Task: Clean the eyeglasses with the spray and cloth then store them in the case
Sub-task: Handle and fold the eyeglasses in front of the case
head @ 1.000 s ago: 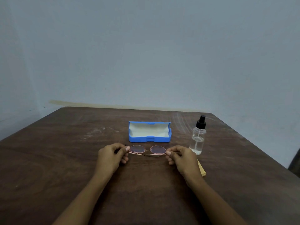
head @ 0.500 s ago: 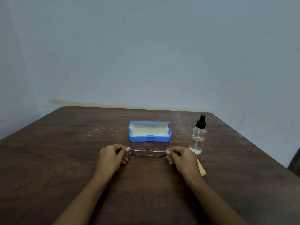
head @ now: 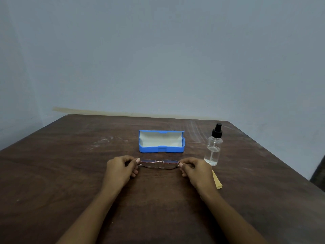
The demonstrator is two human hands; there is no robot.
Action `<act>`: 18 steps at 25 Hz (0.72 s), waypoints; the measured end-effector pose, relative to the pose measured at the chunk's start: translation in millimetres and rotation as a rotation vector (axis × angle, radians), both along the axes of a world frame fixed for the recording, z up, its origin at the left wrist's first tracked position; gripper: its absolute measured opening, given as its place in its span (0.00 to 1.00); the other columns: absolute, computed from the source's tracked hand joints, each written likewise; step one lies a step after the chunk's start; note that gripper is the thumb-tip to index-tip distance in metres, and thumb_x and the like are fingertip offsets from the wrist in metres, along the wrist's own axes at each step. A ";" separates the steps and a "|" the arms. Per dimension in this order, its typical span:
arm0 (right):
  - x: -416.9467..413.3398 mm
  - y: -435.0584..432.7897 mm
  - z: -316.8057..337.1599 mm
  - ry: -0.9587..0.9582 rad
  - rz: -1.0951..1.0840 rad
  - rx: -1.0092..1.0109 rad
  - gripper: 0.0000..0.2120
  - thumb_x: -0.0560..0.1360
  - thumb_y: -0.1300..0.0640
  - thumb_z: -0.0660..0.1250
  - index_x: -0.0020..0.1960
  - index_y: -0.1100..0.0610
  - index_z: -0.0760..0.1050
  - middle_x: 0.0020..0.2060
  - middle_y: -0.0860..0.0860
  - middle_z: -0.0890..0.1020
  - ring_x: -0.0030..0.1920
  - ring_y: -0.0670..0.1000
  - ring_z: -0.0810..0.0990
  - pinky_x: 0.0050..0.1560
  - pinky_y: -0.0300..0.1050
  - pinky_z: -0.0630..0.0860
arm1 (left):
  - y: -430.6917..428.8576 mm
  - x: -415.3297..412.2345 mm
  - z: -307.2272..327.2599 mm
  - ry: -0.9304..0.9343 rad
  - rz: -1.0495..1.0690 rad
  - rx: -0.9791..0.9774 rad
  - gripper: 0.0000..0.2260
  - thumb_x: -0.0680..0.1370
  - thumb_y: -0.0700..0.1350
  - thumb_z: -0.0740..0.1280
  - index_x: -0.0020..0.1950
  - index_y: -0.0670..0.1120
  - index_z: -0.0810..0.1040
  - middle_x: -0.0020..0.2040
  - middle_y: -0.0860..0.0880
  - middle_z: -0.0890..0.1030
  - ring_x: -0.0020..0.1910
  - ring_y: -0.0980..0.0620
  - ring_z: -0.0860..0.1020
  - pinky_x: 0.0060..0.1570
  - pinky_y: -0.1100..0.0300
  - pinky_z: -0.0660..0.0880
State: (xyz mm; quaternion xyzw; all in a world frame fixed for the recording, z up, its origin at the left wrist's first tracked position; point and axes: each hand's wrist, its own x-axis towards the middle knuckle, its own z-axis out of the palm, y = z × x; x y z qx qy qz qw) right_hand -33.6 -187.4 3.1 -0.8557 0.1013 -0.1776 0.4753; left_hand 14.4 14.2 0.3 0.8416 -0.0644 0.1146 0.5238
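Across the table (head: 70, 173), front to back.
Nearest, eyeglasses (head: 159, 163) pinched between left hand (head: 120, 167) and right hand (head: 196, 169); behind, case (head: 161, 150); right of case, spray bottle (head: 213, 150) standing; just before it, cloth (head: 217, 181), partly behind right hand.

dim, flat, bluish light; soft focus, wide-angle edge bending

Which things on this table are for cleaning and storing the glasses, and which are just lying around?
For the job: eyeglasses, pinched at each end by left hand and right hand; open blue case; spray bottle; yellow cloth.
Not part of it: only a dark object past the table edge on the right, too cropped to identify.
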 end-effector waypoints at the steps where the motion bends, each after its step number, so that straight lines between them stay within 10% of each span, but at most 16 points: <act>1: -0.1 0.2 0.1 -0.002 -0.001 -0.003 0.06 0.75 0.60 0.65 0.50 0.57 0.79 0.31 0.45 0.78 0.30 0.41 0.75 0.24 0.24 0.68 | 0.4 -0.5 -0.3 -0.006 0.006 -0.003 0.09 0.75 0.43 0.66 0.34 0.49 0.77 0.29 0.48 0.80 0.22 0.63 0.75 0.27 0.75 0.71; 9: -2.1 5.7 1.7 -0.123 -0.057 -0.182 0.08 0.75 0.62 0.63 0.52 0.60 0.78 0.47 0.54 0.82 0.45 0.50 0.80 0.46 0.39 0.75 | 1.2 -7.0 0.1 -0.129 0.103 0.018 0.04 0.75 0.42 0.66 0.41 0.47 0.78 0.30 0.51 0.78 0.25 0.57 0.75 0.32 0.66 0.73; 13: -4.1 8.2 0.7 -0.280 -0.032 -0.368 0.09 0.76 0.64 0.60 0.52 0.61 0.77 0.47 0.53 0.80 0.45 0.46 0.74 0.42 0.30 0.66 | -0.5 -9.7 -0.5 -0.349 0.141 0.173 0.04 0.74 0.40 0.66 0.46 0.45 0.79 0.39 0.50 0.77 0.35 0.57 0.73 0.40 0.60 0.69; 18: -9.9 12.2 4.3 -0.363 -0.060 -0.525 0.11 0.74 0.63 0.57 0.51 0.60 0.77 0.46 0.54 0.80 0.47 0.55 0.78 0.45 0.48 0.75 | -16.1 -17.6 -1.7 -0.562 0.102 0.375 0.06 0.75 0.44 0.63 0.50 0.46 0.78 0.45 0.50 0.77 0.44 0.53 0.72 0.42 0.66 0.65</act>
